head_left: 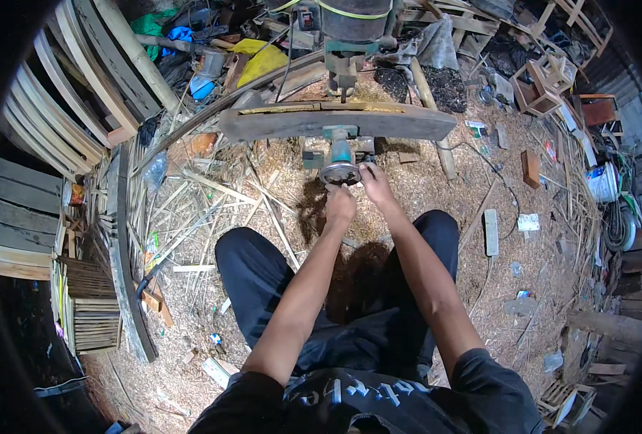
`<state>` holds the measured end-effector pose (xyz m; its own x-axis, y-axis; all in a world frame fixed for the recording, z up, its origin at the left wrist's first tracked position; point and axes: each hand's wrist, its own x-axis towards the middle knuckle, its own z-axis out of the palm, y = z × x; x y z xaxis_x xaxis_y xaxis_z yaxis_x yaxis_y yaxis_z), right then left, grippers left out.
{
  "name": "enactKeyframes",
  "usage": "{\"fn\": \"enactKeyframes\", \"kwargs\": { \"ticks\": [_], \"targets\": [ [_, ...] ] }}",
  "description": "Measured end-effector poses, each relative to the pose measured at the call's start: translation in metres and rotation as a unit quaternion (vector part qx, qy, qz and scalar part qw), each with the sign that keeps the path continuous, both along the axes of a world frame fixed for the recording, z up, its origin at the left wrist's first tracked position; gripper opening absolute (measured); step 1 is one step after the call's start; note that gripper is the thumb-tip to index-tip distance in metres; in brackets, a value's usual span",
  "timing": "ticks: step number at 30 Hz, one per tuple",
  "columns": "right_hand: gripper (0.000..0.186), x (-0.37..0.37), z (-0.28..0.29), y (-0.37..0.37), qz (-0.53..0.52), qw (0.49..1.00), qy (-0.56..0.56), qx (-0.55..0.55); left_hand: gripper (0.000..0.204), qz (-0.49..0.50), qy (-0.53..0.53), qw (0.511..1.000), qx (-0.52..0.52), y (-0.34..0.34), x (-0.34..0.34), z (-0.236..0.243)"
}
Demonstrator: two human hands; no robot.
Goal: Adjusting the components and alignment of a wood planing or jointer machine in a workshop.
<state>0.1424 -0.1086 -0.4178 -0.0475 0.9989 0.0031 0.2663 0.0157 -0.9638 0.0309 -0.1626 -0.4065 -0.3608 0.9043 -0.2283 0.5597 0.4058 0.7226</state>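
A round metal handwheel (330, 176) sits on the front of a green machine shaft (341, 150), straight ahead of my knees. My left hand (341, 205) is closed on the wheel's near rim, with its fingers partly hidden. On the rim's right side, my right hand (376, 186) is curled round the edge. Just beyond the wheel, a long grey wooden plank (277, 126) lies crosswise on the machine, with a pale yellowish cut strip along its top. Above that strip, a vertical drilling head (343, 69) points down at the plank; whether its bit touches the wood, I cannot tell.
Sawdust and thin wood offcuts (263, 199) cover the floor. Curved wooden pieces (68, 123) lean at the left, near a long dark board (124, 253). A cable (505, 189) runs over the floor at right, near a brown wood block (530, 169) and a grey block (490, 233).
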Motion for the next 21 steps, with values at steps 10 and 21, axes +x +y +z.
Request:
{"fn": "enactKeyframes", "kwargs": {
  "ticks": [10, 21],
  "targets": [
    [0.052, -0.036, 0.0, 0.016, -0.032, 0.993, 0.023, -0.11, 0.063, -0.053, -0.074, 0.996, -0.02, -0.005, -0.092, -0.036],
    [0.056, -0.032, -0.009, 0.037, -0.146, 0.977, 0.02, -0.152, 0.056, 0.019, -0.234, 0.966, 0.107, 0.071, -0.05, -0.003]
  ]
}}
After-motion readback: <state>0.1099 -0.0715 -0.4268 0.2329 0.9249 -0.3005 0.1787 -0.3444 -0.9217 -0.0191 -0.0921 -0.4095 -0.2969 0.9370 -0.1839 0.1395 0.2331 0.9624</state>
